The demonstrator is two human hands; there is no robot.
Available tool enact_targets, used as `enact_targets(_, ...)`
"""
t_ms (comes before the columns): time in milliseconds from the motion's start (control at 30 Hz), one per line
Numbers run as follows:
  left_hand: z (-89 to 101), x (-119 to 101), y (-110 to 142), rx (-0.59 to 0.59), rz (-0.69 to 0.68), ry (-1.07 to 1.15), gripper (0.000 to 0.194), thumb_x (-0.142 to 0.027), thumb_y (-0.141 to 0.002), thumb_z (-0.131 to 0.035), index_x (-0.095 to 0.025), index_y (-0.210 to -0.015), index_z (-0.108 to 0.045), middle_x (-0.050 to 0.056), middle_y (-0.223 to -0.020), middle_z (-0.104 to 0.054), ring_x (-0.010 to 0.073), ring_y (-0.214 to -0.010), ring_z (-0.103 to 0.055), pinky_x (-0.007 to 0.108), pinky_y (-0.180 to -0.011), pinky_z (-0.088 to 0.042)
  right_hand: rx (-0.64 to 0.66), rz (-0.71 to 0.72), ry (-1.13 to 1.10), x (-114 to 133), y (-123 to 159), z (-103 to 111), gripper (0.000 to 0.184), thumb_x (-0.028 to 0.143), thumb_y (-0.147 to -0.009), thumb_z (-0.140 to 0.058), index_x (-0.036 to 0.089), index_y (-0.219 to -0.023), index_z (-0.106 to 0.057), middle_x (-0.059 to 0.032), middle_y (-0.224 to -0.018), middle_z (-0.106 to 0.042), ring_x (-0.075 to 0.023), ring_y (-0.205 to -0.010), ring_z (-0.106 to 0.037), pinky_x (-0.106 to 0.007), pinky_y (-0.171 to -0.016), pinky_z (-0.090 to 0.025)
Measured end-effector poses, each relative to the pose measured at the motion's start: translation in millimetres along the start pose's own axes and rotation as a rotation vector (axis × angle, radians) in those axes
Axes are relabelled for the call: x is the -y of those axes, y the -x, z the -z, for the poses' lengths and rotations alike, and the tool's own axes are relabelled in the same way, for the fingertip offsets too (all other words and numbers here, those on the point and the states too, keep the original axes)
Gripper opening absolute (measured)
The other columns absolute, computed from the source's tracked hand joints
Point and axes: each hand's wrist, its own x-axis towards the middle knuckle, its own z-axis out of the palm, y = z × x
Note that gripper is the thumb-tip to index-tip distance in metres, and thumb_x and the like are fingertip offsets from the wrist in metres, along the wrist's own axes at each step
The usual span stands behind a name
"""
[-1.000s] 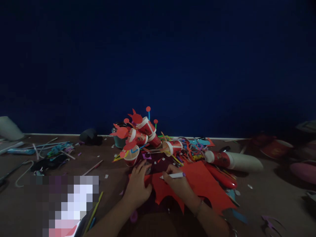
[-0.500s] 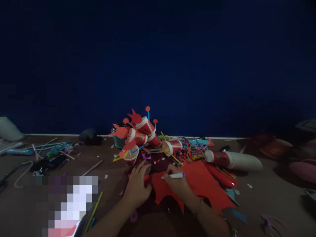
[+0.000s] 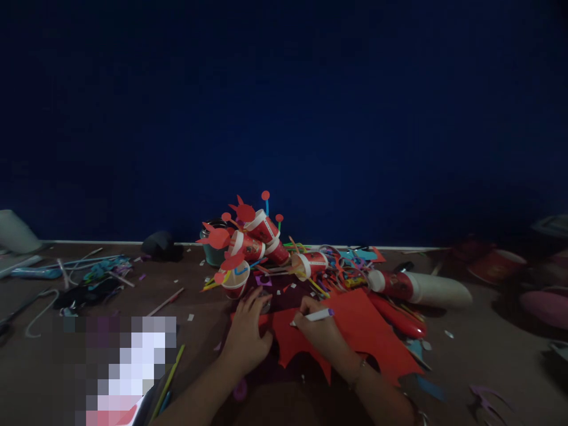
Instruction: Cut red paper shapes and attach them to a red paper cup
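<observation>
My right hand (image 3: 317, 325) is closed around a white marker (image 3: 320, 315) with a purple end, its tip down at the red paper (image 3: 355, 319). That sheet has a jagged, curved cut edge on the side toward me. My left hand (image 3: 248, 331) lies with fingers stretched out over the paper's left end, beside a small round object (image 3: 265, 302) that I cannot make out. Just beyond the hands, red-and-white paper cups (image 3: 248, 245) carry red paper cut-outs and coloured pipe cleaners. One cup (image 3: 310, 264) lies on its side above the marker.
A stack of white cups (image 3: 439, 290) lies to the right, near a shiny red object (image 3: 406, 319). Purple-handled scissors (image 3: 486, 399) rest at lower right. Blue scraps and straws (image 3: 106, 269) spread over the left of the table. A dark blue wall (image 3: 284, 118) stands behind.
The marker has tilted slightly, its purple end a little higher, while my right hand stays almost in place. My left hand and the paper look unmoved.
</observation>
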Motion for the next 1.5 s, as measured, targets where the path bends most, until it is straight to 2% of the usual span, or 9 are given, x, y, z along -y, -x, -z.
enact_targets(233,0.4,-1.1,-1.0,0.011,0.006,-0.011,0.062,-0.005,-0.059,-0.051,-0.019,-0.12,-0.049,0.013,-0.138,-0.039,0.0281,-0.129,-0.032,0.05,-0.105,-0.025,0.05,-0.071,-0.122,-1.4,-1.5,-1.2,0.016,0.022,-0.066,-0.049,0.022,-0.054,-0.037,0.0074,-0.043,-0.044,-0.0096,-0.044,-0.043,-0.019,-0.042,-0.031)
enact_targets(333,0.0,-0.6,-0.8,0.006,0.002,-0.018,0.062,-0.005,-0.06,-0.051,-0.018,-0.12,-0.049,0.013,-0.138,-0.039,0.028,-0.129,-0.031,0.05,-0.105,-0.025,0.11,-0.048,-0.189,-1.1,-1.7,-0.8,0.018,0.027,-0.07,-0.051,0.021,-0.057,-0.041,0.0056,-0.047,-0.051,-0.0103,-0.046,-0.047,-0.02,-0.045,-0.034)
enact_targets(433,-0.6,0.1,0.0,0.001,-0.001,-0.013,0.063,-0.004,-0.059,-0.051,-0.019,-0.12,-0.049,0.012,-0.138,-0.04,0.0281,-0.129,-0.032,0.05,-0.105,-0.025,0.138,-0.007,-0.156,-2.4,-0.9,-2.1,0.017,0.027,-0.069,-0.057,0.02,-0.06,-0.045,0.0051,-0.051,-0.054,-0.0105,-0.049,-0.048,-0.02,-0.046,-0.034)
enact_targets(700,0.5,-1.3,-0.3,0.002,0.0,-0.001,0.061,-0.005,-0.061,-0.052,-0.018,-0.12,-0.049,0.012,-0.138,-0.039,0.0282,-0.129,-0.031,0.049,-0.106,-0.025,0.142,0.01,-0.147,-7.9,-0.1,-7.7,0.016,0.026,-0.067,-0.063,0.018,-0.06,-0.05,0.0041,-0.054,-0.056,-0.0101,-0.051,-0.046,-0.02,-0.046,-0.032)
enact_targets(1033,-0.7,-0.8,-0.5,0.026,0.009,-0.034,0.061,-0.006,-0.062,-0.05,-0.017,-0.122,-0.048,0.012,-0.14,-0.037,0.0269,-0.131,-0.029,0.048,-0.107,-0.023,0.162,0.023,-0.133,-1.8,2.1,-4.8,0.017,0.027,-0.068,-0.062,0.018,-0.061,-0.051,0.0054,-0.055,-0.051,-0.0092,-0.052,-0.042,-0.019,-0.046,-0.031)
enact_targets(1500,-0.9,0.5,0.2,0.007,0.006,-0.008,0.06,-0.007,-0.062,-0.053,-0.019,-0.12,-0.049,0.012,-0.139,-0.038,0.0288,-0.129,-0.031,0.05,-0.105,-0.025,0.111,0.056,-0.044,-6.6,0.7,-5.9,0.018,0.029,-0.07,-0.059,0.019,-0.061,-0.047,0.0067,-0.052,-0.045,-0.0088,-0.051,-0.039,-0.019,-0.045,-0.028)
